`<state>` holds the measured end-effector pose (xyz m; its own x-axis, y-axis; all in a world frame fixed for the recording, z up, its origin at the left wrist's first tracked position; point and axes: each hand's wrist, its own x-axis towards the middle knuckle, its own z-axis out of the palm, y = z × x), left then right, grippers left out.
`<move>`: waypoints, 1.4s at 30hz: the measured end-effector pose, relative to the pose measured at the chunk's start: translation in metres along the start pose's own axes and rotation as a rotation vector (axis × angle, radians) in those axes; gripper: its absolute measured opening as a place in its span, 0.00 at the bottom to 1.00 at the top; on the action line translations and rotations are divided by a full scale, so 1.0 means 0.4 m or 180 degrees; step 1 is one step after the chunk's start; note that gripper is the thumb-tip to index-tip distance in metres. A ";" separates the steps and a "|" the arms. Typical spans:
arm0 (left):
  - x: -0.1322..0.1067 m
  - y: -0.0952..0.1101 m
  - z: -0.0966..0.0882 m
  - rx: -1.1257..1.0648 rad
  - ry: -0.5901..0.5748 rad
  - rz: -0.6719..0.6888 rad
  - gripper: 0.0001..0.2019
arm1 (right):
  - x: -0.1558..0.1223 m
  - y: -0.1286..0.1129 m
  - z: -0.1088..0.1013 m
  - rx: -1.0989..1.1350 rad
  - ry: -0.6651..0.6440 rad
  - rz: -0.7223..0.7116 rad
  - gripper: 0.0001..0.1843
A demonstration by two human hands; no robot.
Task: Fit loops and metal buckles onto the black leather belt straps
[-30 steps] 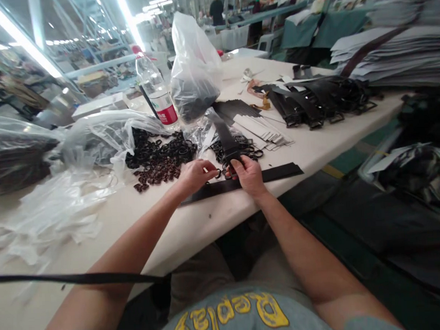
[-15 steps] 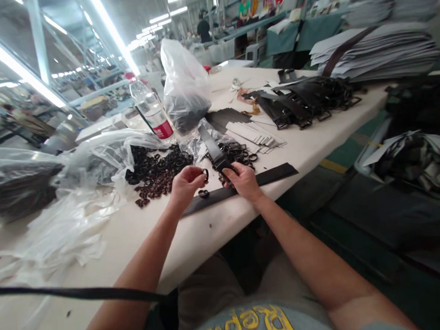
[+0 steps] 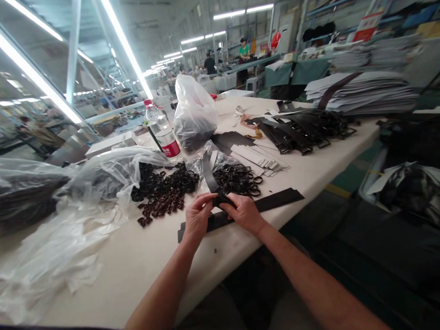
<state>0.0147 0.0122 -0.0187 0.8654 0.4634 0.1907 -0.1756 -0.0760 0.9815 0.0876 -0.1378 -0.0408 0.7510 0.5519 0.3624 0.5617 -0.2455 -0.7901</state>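
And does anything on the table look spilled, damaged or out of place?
Mostly no. One dark speck lies alone near the table's front edge, so it looks stray. The brown pieces lie loose beside a crumpled bag, perhaps spilled, perhaps set out so. The held strap shows no clear damage.

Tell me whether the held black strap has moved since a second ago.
Yes: against the red-capped plastic bottle, the black strap has shifted left, closer to it.

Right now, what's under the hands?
Black strips on the table, visible at both ends. The left hand and right hand hide parts of them; what's beneath the strips is covered.
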 end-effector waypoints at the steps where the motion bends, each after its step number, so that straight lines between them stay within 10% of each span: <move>1: 0.002 -0.003 -0.002 0.0062 0.0033 0.0059 0.08 | -0.001 0.001 0.002 -0.0080 -0.0019 -0.0063 0.15; 16: 0.010 -0.003 -0.009 0.0156 -0.0154 -0.0160 0.12 | 0.003 -0.002 -0.003 0.0415 -0.0407 0.0163 0.16; 27: 0.020 -0.014 -0.023 0.1063 -0.0352 0.0523 0.09 | 0.008 -0.008 -0.007 0.0655 -0.0427 0.0145 0.06; 42: 0.016 -0.054 0.030 -0.0316 -0.0278 -0.0506 0.22 | 0.024 0.144 -0.005 0.0566 -0.0551 0.0136 0.19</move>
<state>0.0295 0.0061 -0.0384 0.9225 0.3840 0.0383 -0.0751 0.0813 0.9939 0.1280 -0.1484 -0.0819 0.6935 0.6761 0.2488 0.4494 -0.1361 -0.8829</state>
